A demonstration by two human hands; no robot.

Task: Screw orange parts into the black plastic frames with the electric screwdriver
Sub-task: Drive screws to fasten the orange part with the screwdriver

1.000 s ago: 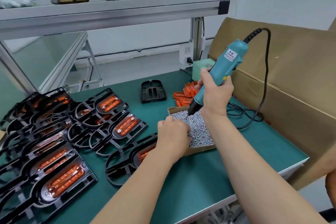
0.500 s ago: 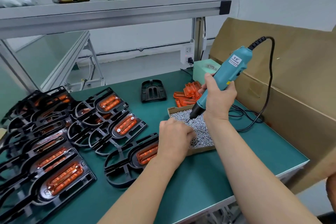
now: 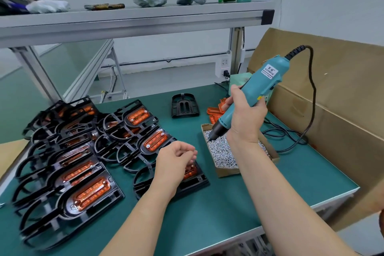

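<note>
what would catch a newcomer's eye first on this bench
The teal screwdriver gripped in the right hand at right centre stands out first, its tip down among the silvery screws in a cardboard box. Next comes the spread of black frames with bright orange parts covering the left of the green table. The left hand, fingers curled, hangs over the nearest frame at centre.

You have open mat (image 3: 207,216) along the near edge; stacked black frames (image 3: 72,164) crowd your left, screw box (image 3: 227,173) and cardboard wall (image 3: 342,100) block right.
</note>
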